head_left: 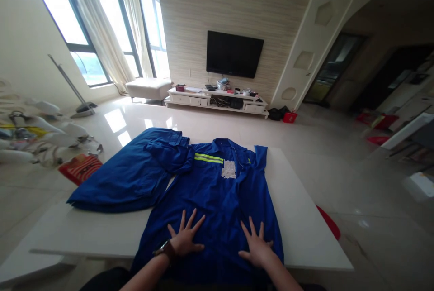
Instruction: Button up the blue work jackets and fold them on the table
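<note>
A blue work jacket [217,205] lies spread on the white table [298,218], its collar pointing away from me. It has a yellow-green reflective stripe across the chest and a whitish patch beside the front opening. My left hand [186,237] rests on the lower left part of the jacket, fingers spread, with a watch on the wrist. On the lower right part lies my right hand [257,248], its fingers also apart. Neither hand holds anything. Left of the jacket, more folded blue cloth [125,173] sits on the table, touching the jacket's sleeve.
A red striped bag [80,168] is beyond the table's left side. Part of a red object [328,222] shows beyond its right edge. Farther off stand a low white cabinet [190,98] with small items, a wall television [234,54] and a bench [149,89].
</note>
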Tool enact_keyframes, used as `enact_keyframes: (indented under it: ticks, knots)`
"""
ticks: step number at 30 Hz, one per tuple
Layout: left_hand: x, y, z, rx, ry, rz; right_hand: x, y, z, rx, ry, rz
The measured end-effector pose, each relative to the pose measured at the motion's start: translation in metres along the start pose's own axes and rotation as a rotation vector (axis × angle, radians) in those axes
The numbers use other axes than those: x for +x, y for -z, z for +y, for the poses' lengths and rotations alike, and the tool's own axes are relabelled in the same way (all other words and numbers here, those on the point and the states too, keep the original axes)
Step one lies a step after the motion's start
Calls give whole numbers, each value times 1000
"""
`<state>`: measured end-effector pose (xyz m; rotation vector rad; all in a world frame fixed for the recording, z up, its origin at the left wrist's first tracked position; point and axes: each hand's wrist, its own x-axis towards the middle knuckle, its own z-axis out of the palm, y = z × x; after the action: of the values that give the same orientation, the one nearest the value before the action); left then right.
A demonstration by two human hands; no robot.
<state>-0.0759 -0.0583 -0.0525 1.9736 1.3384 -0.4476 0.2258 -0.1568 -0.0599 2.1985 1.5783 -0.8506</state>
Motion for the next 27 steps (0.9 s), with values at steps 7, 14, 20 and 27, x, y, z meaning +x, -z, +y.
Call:
enact_keyframes:
  ticks: [7,14,20,27]
  knots:
    - [40,29,0,2,-22,44,35,16,-20,77,-6,69]
    - [80,48,16,70,0,126,79,37,-41,77,61,83]
    - [85,59,35,145,160,440,90,67,-48,97,73,226]
    - [51,63,40,179,66,450,62,79,-44,37,109,319]
